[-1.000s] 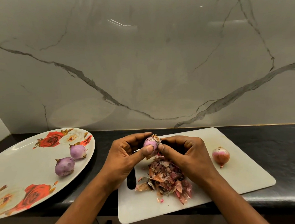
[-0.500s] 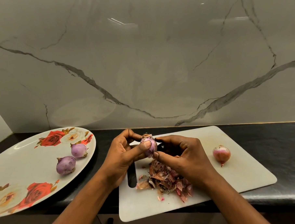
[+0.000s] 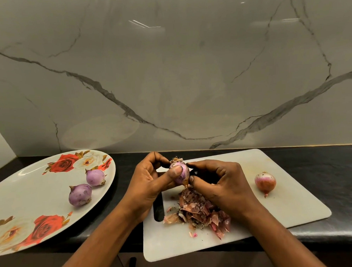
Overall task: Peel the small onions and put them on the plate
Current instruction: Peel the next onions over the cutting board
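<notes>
Since 1 second ago the small onion has turned in the grip, so its dry, frayed root tuft now points up, and both hands sit slightly higher over the board. Glossy and purple, with a shred of papery orange skin hanging at its lower tip, it is held above the pile of peels. Left hand holds it with curled fingers, the thumb pressed flat across its front and the others behind. Right hand closes narrow on the onion's right side, forefinger at the top edge and thumb at the lower tip, touching the loose shred. Below, the peels lie crumpled, brittle and pinkish brown on a smooth white cutting board with rounded corners and a slot handle. 1 unpeeled onion, reddish with a pale top, rests on the board well right of the hands. On the oval, rose-printed plate to the left lie 2 peeled onions, a nearer one and a farther one, close together. Board and plate sit on a dark textured desk before a veined marble wall.
</notes>
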`<action>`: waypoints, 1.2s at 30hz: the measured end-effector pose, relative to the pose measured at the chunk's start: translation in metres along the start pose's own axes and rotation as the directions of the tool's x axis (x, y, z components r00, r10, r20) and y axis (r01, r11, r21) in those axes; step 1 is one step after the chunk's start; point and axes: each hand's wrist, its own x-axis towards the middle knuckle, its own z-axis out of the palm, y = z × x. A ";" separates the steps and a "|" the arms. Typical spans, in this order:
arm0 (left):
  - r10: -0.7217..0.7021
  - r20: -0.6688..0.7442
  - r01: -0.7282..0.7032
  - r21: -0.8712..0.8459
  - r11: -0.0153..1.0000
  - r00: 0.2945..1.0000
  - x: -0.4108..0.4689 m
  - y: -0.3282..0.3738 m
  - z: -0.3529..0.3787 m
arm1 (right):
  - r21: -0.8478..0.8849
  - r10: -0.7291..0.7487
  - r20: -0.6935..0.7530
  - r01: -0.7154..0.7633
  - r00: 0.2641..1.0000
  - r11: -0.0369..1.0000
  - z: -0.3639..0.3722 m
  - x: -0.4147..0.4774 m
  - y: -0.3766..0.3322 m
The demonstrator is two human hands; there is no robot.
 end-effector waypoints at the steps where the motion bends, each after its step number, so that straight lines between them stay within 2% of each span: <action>1: -0.002 -0.003 0.002 0.006 1.000 1.000 0.000 0.000 0.000 | 0.008 -0.008 0.011 0.008 1.000 1.000 0.001 0.000 -0.001; 17: 0.040 -0.002 -0.039 0.176 0.984 0.999 -0.001 -0.002 0.002 | -0.104 -0.047 0.043 0.052 0.998 0.993 0.001 -0.001 -0.001; 27: 0.022 -0.019 -0.021 0.063 0.998 1.000 -0.002 0.002 0.004 | -0.085 -0.070 -0.017 0.069 0.997 0.994 0.001 -0.002 -0.001; 32: 0.013 -0.037 -0.012 0.039 0.999 0.999 -0.002 0.003 0.004 | -0.103 -0.095 0.037 0.098 0.995 0.990 0.001 -0.001 -0.002; 36: 0.016 -0.030 -0.015 0.041 0.999 0.999 -0.002 0.004 0.004 | -0.113 -0.082 0.018 0.083 0.997 0.990 0.001 -0.002 -0.001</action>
